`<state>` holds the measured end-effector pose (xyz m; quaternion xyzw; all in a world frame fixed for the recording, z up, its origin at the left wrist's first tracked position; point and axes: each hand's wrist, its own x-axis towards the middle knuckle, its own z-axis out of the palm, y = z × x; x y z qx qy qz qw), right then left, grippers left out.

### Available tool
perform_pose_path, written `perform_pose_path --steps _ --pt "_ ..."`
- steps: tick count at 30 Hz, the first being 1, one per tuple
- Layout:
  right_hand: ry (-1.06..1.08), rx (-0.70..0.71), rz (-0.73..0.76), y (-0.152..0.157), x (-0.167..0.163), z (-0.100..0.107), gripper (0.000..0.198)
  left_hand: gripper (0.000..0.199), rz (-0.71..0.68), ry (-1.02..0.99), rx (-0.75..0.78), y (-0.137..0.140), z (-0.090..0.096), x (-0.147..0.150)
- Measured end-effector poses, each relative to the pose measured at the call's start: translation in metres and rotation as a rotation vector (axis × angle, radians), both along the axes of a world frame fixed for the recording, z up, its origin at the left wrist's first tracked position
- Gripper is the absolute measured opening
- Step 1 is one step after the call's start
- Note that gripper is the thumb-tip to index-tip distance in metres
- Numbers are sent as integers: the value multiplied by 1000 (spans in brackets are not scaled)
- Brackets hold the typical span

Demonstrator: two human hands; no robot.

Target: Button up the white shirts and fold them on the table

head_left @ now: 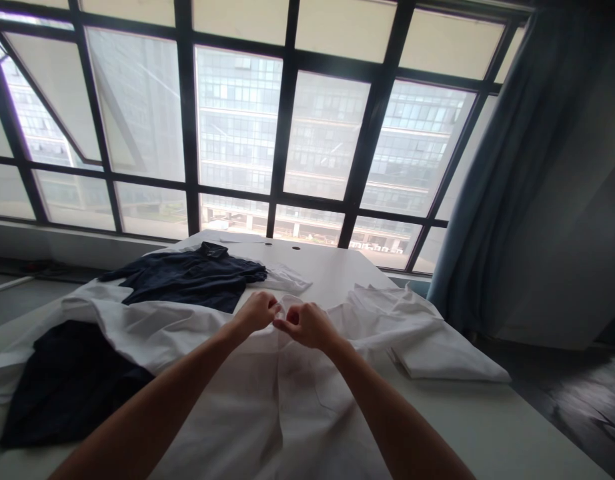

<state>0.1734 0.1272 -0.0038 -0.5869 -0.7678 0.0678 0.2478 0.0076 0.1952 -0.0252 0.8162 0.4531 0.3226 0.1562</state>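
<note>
Near the collar end of a white shirt [287, 400], spread flat on a white surface [487, 413], with its long axis running straight away from the body toward the big window [287, 133]. Both hands meeting at the collar, at the far end of the shirt: left hand [257, 311] and right hand [307, 325], each with fingers curled and pinching the fabric at the neck opening, fingertips nearly touching. Both equally close to the collar, one on each side of the shirt's front placket. Whether a button sits between the fingertips, impossible to tell.

Left of the white shirt, a dark shirt [187, 280] lying flat farther away, and another dark garment [67, 383] nearer the body, both partly over white cloth. Right of the white shirt, a folded white garment [447, 357] near the surface edge. Beyond that, on the right, a blue-grey curtain [512, 187] hanging beside the window.
</note>
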Motion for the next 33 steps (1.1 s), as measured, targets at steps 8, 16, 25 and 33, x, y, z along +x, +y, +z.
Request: perform_pose_path --steps 8,16,25,33 --pt "-104 -115 -426 25 64 -11 14 20 161 175 63 0 -2 -7" --pt "543 -494 -151 35 90 -13 29 22 94 145 271 -14 5 2" --pt "1137 -557 -9 40 81 -16 31 25 -142 126 71 -52 -11 46" --pt "1437 -519 -12 45 74 -20 27 11 -84 201 34 -49 -13 44"
